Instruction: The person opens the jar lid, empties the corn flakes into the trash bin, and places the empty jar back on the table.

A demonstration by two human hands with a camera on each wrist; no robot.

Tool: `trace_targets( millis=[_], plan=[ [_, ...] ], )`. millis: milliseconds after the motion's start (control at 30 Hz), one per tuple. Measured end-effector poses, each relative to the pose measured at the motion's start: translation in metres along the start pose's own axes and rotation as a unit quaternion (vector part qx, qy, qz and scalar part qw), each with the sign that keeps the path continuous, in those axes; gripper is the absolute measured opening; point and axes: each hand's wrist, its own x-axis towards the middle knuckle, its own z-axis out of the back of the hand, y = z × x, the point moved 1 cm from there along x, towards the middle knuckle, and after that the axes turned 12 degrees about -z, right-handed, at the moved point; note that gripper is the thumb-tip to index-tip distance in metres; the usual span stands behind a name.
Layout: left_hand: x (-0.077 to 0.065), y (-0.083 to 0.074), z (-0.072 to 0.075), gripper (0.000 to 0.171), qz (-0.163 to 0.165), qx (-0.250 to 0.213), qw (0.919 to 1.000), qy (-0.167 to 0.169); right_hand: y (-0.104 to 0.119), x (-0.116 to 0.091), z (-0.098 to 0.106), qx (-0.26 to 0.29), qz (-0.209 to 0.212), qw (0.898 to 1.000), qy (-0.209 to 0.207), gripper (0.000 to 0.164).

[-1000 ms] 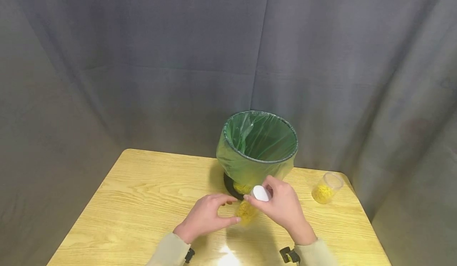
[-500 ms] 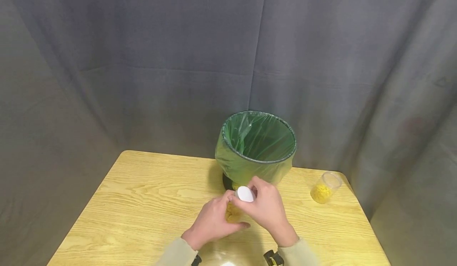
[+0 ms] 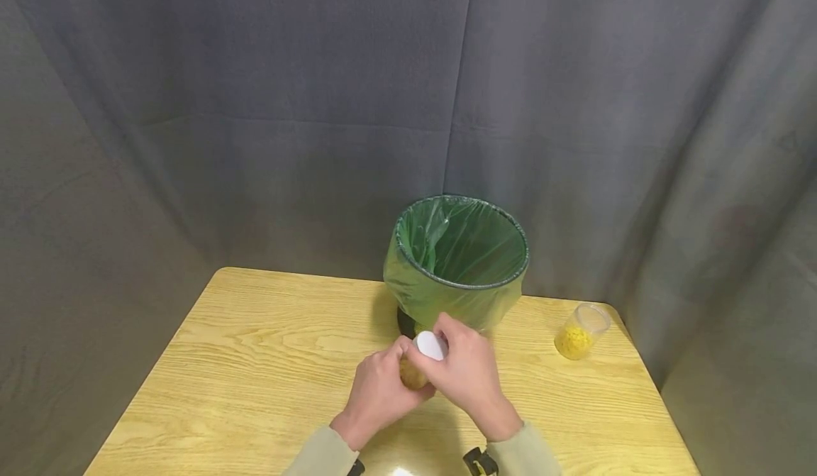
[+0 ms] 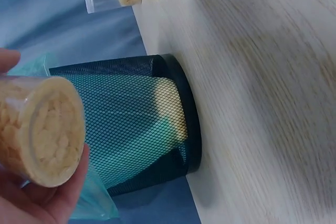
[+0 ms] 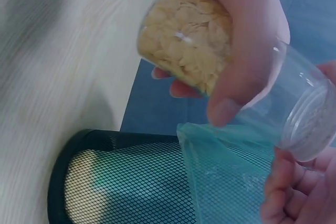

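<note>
Both hands hold a clear jar (image 5: 186, 40) partly filled with pale yellow flakes, in front of the bin. My left hand (image 3: 378, 393) is wrapped around the jar's body, with its thumb across the side in the right wrist view. At the jar's other end, my right hand (image 3: 469, 374) grips the white lid (image 3: 432, 345) with thumb and fingers. The jar is tilted, its flakes gathered at the base, which faces the camera in the left wrist view.
Behind the hands stands a dark mesh bin (image 4: 126, 124) lined with a green plastic bag (image 3: 408, 277). A second clear jar (image 3: 577, 334) of yellow flakes, no lid showing, sits near the right edge of the wooden table (image 3: 268, 362). Grey curtains (image 3: 319, 107) hang around the table.
My left hand, earlier beside the jar with fingers spread, has closed around its body. My right hand has moved left with the jar and its lid.
</note>
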Motion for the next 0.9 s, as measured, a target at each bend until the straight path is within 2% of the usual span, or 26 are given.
trace_targets(
  millis=[167,267,433,567,900],
  plan=[
    [-0.001,0.002,0.002,0.04,-0.021,-0.014,0.9996,0.016,-0.001,-0.002,-0.002,-0.009,0.017,1.0,0.002,0.036],
    [0.0,0.003,0.004,0.04,-0.033,-0.047,0.9978,0.033,-0.001,-0.002,-0.002,-0.009,0.047,0.999,-0.011,0.033],
    [0.002,0.002,0.009,0.039,-0.031,-0.118,0.9902,0.069,-0.002,0.0,0.0,0.003,0.102,0.994,-0.045,0.033],
    [0.005,0.0,0.014,0.041,-0.023,-0.157,0.9827,0.095,-0.003,0.001,0.002,0.017,0.125,0.99,-0.059,0.033],
    [0.008,0.0,0.018,0.043,-0.028,-0.203,0.9718,0.117,-0.005,0.003,0.001,0.037,0.156,0.984,-0.073,0.033]
  ],
)
